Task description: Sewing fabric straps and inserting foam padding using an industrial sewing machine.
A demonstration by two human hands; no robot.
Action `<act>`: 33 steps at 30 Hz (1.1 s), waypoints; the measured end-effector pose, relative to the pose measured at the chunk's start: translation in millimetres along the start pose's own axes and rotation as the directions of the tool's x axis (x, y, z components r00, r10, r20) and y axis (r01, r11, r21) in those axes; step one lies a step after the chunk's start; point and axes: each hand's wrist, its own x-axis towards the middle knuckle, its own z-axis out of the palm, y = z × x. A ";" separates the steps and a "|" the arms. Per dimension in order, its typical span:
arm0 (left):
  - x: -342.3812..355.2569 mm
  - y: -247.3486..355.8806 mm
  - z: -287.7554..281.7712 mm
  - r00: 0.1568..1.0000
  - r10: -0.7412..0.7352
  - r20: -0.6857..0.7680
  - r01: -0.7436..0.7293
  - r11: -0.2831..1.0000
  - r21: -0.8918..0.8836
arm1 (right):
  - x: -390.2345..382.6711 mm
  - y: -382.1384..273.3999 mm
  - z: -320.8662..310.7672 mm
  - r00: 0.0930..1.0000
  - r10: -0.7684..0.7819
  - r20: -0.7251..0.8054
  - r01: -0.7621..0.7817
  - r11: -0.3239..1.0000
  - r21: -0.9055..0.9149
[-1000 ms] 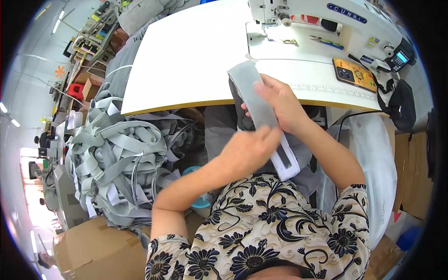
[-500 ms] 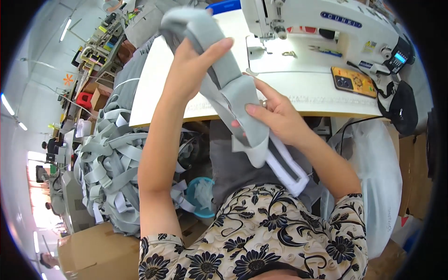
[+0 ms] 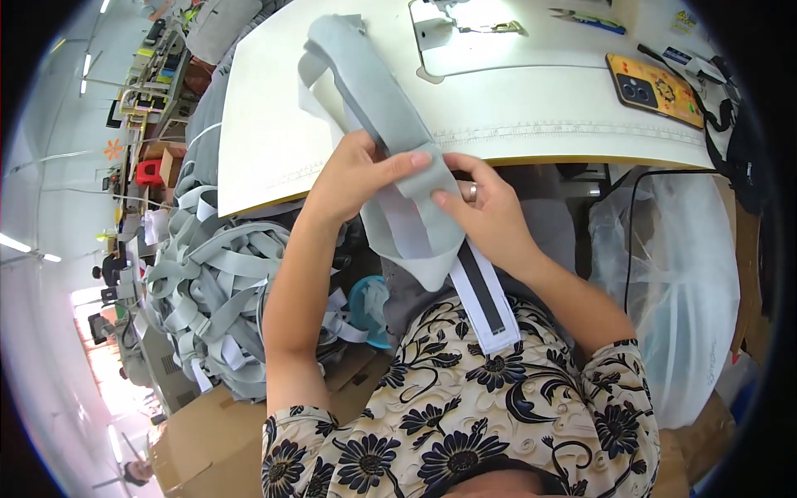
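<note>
Both hands grip a long grey fabric strap (image 3: 378,91), folded into loops over the near edge of the white table. My left hand (image 3: 361,174) pinches it from the left, thumb lying on top of the fabric. Close beside it, my right hand (image 3: 490,207), with a ring on one finger, holds the strap's right edge between thumb and fingers. A white end piece with a dark stripe (image 3: 485,303) hangs below my right hand, against the patterned shirt. Fingers behind the fabric are partly hidden.
A white sewing table (image 3: 531,124) carries a phone in an orange case (image 3: 656,90), snips (image 3: 589,21) and a sewing machine's lit bed (image 3: 473,37). Grey straps (image 3: 216,290) lie heaped at left, near a blue basin (image 3: 369,311). At right hangs a translucent plastic bag (image 3: 664,274).
My left hand has come down the strap toward my right hand. The strap's upper loop has lowered onto the table, and the view has tilted down.
</note>
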 end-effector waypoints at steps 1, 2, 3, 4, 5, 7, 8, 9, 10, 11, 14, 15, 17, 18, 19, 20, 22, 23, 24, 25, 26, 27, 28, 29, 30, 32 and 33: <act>-3.9 -0.1 -0.8 0.999 -0.042 0.005 0.043 0.999 -0.010 | -4.1 2.7 1.9 1.000 0.009 0.003 -0.009 1.000 0.005; -6.4 -1.2 -0.6 0.999 -0.051 0.001 0.051 0.999 -0.011 | -7.5 5.3 3.2 0.998 -0.036 -0.045 0.039 0.997 0.062; -8.4 -2.2 -0.2 0.999 -0.043 -0.011 0.044 0.999 0.017 | -9.5 7.2 3.8 0.992 -0.078 -0.096 0.089 0.989 0.116; -9.8 -2.9 0.3 0.999 -0.033 -0.020 0.034 0.998 0.046 | -10.3 7.5 3.8 0.992 -0.074 -0.098 0.085 0.989 0.121; -11.4 -4.3 3.2 0.999 -0.039 -0.018 0.040 0.998 0.047 | -10.4 6.9 3.1 0.993 -0.089 -0.073 0.094 0.994 0.062; -12.0 -7.0 11.2 0.993 0.051 -0.102 -0.031 0.983 0.182 | -10.3 6.9 0.5 0.993 -0.103 -0.051 0.104 0.995 0.006; -10.3 -6.5 12.4 0.994 0.049 -0.099 -0.031 0.983 0.183 | -10.1 7.1 -1.3 0.989 -0.133 -0.060 0.130 0.990 -0.054; -8.3 -5.5 13.5 0.993 0.039 -0.108 -0.018 0.983 0.185 | -10.1 7.1 -3.2 0.984 -0.163 -0.067 0.154 0.981 -0.115; -6.2 -4.5 15.0 0.993 0.029 -0.117 -0.007 0.983 0.186 | -10.3 7.1 -6.7 0.984 -0.163 -0.070 0.154 0.981 -0.116; -5.1 -3.1 16.3 0.993 0.029 -0.114 -0.008 0.983 0.186 | -10.8 7.1 -10.3 0.993 -0.091 -0.073 0.086 0.994 -0.066; -6.4 -0.7 16.1 0.997 0.005 -0.082 0.015 0.969 0.247 | -12.3 8.3 -16.0 0.997 -0.018 -0.074 0.016 1.000 -0.023; -8.6 -0.3 13.8 1.000 -0.015 -0.012 0.017 0.978 0.208 | -13.1 9.0 -17.0 0.997 -0.019 -0.071 0.017 0.999 -0.033; -10.1 1.8 11.3 0.998 -0.036 0.058 0.025 0.985 0.171 | -14.6 6.8 -15.8 0.999 -0.003 -0.050 0.003 1.000 -0.001; -9.7 4.1 10.9 0.997 -0.062 0.050 0.049 0.975 0.217 | -15.5 5.0 -15.2 1.000 0.011 -0.025 -0.011 1.000 0.026; -9.5 5.9 10.7 0.996 -0.086 0.039 0.073 0.962 0.263 | -16.8 3.5 -14.6 1.000 0.013 -0.024 -0.013 0.999 0.029; -9.7 7.3 11.1 0.995 -0.089 0.037 0.077 0.961 0.264 | -19.1 1.8 -13.8 0.999 0.045 0.016 -0.045 0.999 -0.004; -9.2 8.7 13.0 0.994 -0.110 0.007 0.104 0.955 0.276 | -20.7 -1.1 -14.9 0.996 0.078 0.053 -0.076 0.996 -0.038; -8.8 8.6 13.7 0.994 -0.112 0.009 0.105 0.955 0.277 | -20.9 -2.2 -16.7 0.998 0.047 0.038 -0.048 0.999 0.014; -8.4 8.4 14.3 0.994 -0.113 0.010 0.106 0.956 0.272 | -20.5 -4.0 -18.1 1.000 0.016 0.022 -0.018 0.998 0.065; -7.7 7.7 16.6 0.993 -0.115 0.015 0.106 0.958 0.268 | -17.4 -8.5 -18.1 1.000 0.018 0.018 -0.019 0.998 0.066; -9.0 6.0 19.9 0.993 -0.117 0.016 0.108 0.957 0.268 | -10.3 -14.8 -15.6 0.995 -0.054 -0.085 0.059 0.996 0.059; -11.0 3.0 24.5 0.997 -0.078 0.010 0.074 0.973 0.220 | -4.1 -18.1 -15.4 0.974 -0.126 -0.187 0.136 0.990 0.044; -12.1 1.7 27.3 0.999 -0.037 0.002 0.036 0.985 0.171 | 1.8 -18.6 -18.6 0.974 -0.126 -0.188 0.137 0.990 0.043; -13.0 2.5 27.9 0.999 -0.037 0.003 0.036 0.985 0.171 | 7.4 -19.1 -22.0 0.990 -0.112 -0.090 0.106 0.992 -0.072; -13.8 3.8 28.1 0.999 -0.047 0.010 0.043 0.966 0.257 | 9.5 -19.6 -23.8 0.996 -0.085 0.006 0.085 0.978 -0.188; -15.0 4.3 25.9 0.999 -0.053 0.011 0.046 0.939 0.340 | 7.2 -21.5 -22.3 0.996 -0.088 -0.011 0.085 0.980 -0.182; -16.1 2.7 24.0 0.997 -0.072 0.023 0.059 0.932 0.357 | 5.9 -22.1 -21.6 0.996 -0.089 -0.030 0.083 0.981 -0.174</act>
